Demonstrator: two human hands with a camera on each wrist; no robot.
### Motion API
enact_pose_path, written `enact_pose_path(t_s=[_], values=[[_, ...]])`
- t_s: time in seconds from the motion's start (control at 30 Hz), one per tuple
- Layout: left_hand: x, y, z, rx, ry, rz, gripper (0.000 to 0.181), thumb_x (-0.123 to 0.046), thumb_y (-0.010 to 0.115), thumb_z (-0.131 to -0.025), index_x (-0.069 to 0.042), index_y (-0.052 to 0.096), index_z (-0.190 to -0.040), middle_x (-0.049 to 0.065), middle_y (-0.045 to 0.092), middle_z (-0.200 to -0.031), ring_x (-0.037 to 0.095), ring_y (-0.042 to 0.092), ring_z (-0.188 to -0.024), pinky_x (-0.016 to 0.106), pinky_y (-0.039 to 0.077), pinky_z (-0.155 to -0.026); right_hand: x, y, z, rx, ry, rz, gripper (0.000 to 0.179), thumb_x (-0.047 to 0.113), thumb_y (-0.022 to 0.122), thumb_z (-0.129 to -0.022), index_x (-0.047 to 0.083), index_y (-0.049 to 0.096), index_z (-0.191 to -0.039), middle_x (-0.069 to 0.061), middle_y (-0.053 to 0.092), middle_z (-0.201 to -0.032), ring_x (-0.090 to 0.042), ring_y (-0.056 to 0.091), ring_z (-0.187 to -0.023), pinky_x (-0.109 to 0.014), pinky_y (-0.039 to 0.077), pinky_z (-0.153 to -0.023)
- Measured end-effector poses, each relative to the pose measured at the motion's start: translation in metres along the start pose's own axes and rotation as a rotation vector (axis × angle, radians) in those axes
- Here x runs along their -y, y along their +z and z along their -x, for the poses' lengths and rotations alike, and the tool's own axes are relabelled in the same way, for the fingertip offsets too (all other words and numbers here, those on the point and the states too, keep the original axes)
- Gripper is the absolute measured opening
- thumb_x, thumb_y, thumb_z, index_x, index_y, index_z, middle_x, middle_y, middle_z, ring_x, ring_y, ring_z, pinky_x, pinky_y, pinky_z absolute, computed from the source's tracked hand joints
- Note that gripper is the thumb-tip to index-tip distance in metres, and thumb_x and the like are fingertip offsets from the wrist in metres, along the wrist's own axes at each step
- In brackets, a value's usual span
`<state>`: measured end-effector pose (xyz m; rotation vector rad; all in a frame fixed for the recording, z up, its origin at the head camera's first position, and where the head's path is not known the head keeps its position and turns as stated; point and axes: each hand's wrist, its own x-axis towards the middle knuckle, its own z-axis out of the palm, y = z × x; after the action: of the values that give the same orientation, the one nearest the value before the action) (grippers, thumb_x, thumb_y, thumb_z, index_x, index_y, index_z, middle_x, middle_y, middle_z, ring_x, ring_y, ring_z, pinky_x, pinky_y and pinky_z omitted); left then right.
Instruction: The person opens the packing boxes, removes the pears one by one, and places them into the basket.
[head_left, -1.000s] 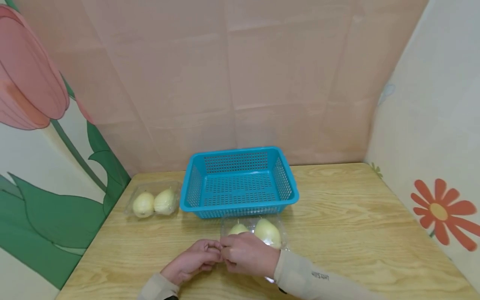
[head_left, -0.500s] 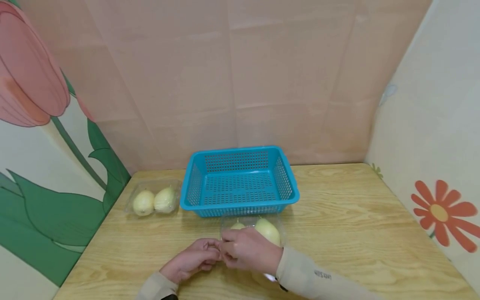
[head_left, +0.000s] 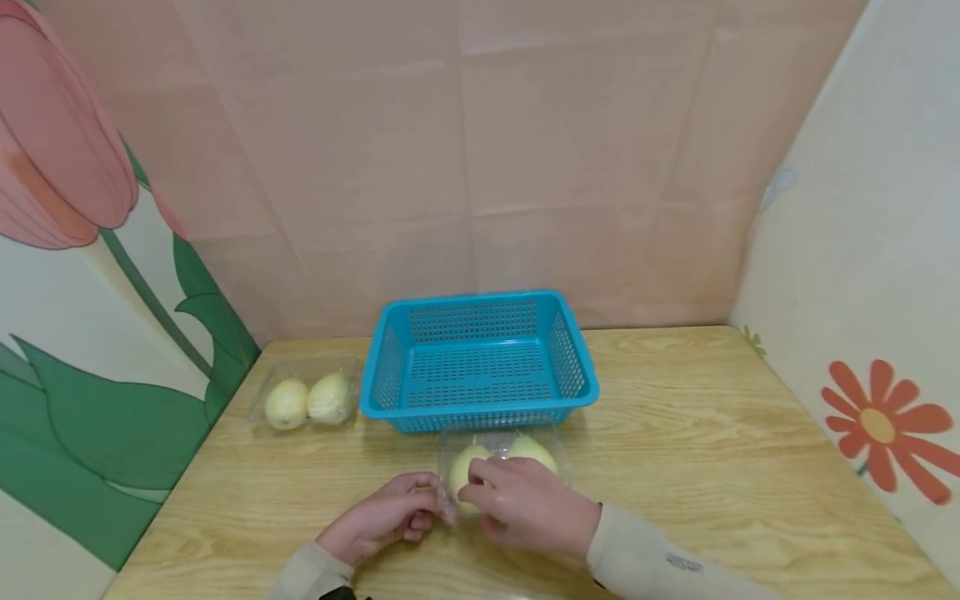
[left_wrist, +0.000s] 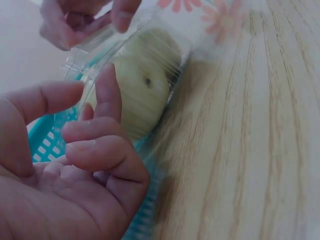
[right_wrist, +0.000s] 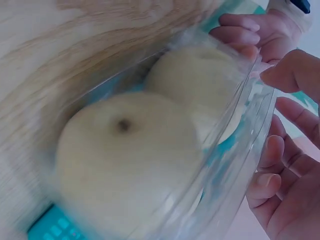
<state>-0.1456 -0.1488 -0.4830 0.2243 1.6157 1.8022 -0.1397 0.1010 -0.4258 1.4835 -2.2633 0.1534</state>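
In the head view, a clear plastic clamshell box [head_left: 557,482] with two pale yellow-green pears [head_left: 534,452] lies at the front side of the blue basket. My left hand [head_left: 393,510] is at its near left corner. In the left wrist view, thumb and index finger of that hand pinch the box's plastic rim [left_wrist: 91,77]. My right hand [head_left: 536,504] is over the box's front side and covers part of the pears. Its fingers are loosely bent, with thumb and index tips apart right at the rim [right_wrist: 255,117] in the right wrist view.
The blue perforated basket [head_left: 480,414] stands at the back middle of the wooden table [head_left: 697,467]. Left of it lies another clear box [head_left: 262,392] with two pears [head_left: 287,404] in it. A pink cloth [head_left: 480,167] hangs behind the table, with patterned walls at both sides.
My right hand has moved to the right, away from the left fingertips, and more of the left pear shows. My left hand has stayed at the box's corner.
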Motion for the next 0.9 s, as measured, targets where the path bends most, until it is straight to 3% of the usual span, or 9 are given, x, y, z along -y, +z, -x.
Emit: enact_pose_path(t_s=[0.23, 0.47, 0.9], values=[[-0.002, -0.002, 0.004, 0.004, -0.005, -0.014, 0.009, -0.018, 0.059, -0.097, -0.012, 0.058, -0.091, -0.001, 0.07, -0.087, 0.005, 0.038, -0.057, 0.018, 0.032, -0.052, -0.004, 0.0, 0.015, -0.067, 0.011, 0.008, 0.037, 0.015, 0.076, -0.072, 0.022, 0.065, -0.107, 0.008, 0.052, -0.094, -0.005, 0.05, -0.07, -0.017, 0.039, -0.057], [-0.003, -0.005, 0.008, 0.009, -0.015, -0.041, 0.008, -0.018, 0.059, -0.096, -0.011, 0.058, -0.091, -0.001, 0.07, -0.085, 0.004, 0.037, -0.056, 0.017, 0.032, -0.052, -0.007, -0.005, 0.022, -0.037, 0.025, 0.05, 0.044, 0.02, 0.079, -0.068, 0.022, 0.064, -0.11, 0.007, 0.054, -0.097, -0.007, 0.054, -0.072, -0.019, 0.04, -0.056], [-0.004, -0.009, 0.011, 0.027, -0.034, -0.061, 0.004, -0.015, 0.06, -0.093, -0.012, 0.057, -0.091, -0.002, 0.068, -0.083, 0.003, 0.037, -0.055, 0.017, 0.031, -0.052, -0.016, -0.005, 0.032, -0.019, 0.032, 0.077, 0.052, 0.02, 0.083, -0.065, 0.02, 0.064, -0.114, 0.006, 0.059, -0.101, -0.01, 0.059, -0.082, -0.027, 0.054, -0.071]])
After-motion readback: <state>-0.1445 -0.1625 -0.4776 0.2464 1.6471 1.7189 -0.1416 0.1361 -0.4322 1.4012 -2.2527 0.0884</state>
